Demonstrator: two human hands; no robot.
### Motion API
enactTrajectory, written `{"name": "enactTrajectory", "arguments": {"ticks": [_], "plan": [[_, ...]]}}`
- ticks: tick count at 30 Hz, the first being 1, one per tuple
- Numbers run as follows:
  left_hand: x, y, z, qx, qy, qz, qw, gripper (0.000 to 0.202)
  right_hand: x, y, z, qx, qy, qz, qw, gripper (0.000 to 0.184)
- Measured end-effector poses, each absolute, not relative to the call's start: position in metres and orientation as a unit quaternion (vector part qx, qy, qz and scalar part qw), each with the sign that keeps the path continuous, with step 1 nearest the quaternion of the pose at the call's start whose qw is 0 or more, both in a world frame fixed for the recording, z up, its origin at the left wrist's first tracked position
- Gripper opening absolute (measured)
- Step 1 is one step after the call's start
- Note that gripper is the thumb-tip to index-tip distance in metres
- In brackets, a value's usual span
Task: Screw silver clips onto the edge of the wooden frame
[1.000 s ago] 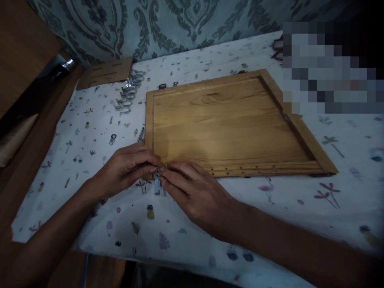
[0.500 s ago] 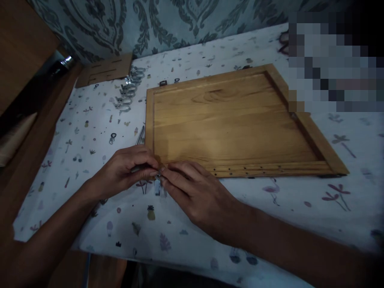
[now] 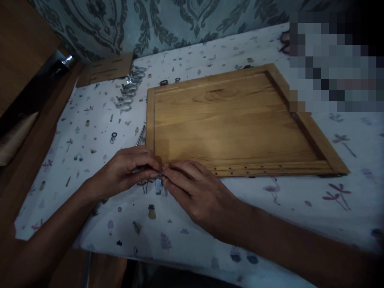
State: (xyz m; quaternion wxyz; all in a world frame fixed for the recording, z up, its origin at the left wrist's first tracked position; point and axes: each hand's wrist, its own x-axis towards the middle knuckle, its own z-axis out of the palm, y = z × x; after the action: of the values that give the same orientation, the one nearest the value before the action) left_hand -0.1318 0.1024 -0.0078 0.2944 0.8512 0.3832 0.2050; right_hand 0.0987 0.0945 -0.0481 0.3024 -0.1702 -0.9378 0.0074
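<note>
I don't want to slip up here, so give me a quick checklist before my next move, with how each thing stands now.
1. Panel lying on the cloth: ok.
2. Metal piece at the panel's near left corner: ok.
3. Left hand and right hand both at that piece: ok.
4. Metal piece fastened to the panel: cannot tell; the hands hide where they meet.
5. Thin rod in hand: not ok; it lies by the panel's left edge, beyond the left hand.
6. Other metal pieces clear of the panel: ok, in a row beside the cardboard.
</note>
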Motion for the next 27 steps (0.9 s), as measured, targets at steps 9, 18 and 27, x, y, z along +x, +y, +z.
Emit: {"name": "enactTrajectory", "arguments": {"ticks": [9, 18, 27], "plan": [[-0.1324, 0.1024, -0.0106, 0.853, 0.384, 0.212, 0.282, 0.005, 0.0995, 0.0940, -0.0497, -0.174, -0.937, 0.008, 0.302, 0.022], [-0.1299, 0.1018, -0.0068, 0.864, 0.365, 0.205, 0.278, 0.006, 0.1004, 0.0943, -0.0483, -0.166, -0.939, 0.017, 0.301, 0.022], [-0.1293, 0.1018, -0.0016, 0.866, 0.352, 0.202, 0.293, 0.007, 0.0990, 0.0953, -0.0480, -0.170, -0.940, -0.002, 0.297, 0.023]]}}
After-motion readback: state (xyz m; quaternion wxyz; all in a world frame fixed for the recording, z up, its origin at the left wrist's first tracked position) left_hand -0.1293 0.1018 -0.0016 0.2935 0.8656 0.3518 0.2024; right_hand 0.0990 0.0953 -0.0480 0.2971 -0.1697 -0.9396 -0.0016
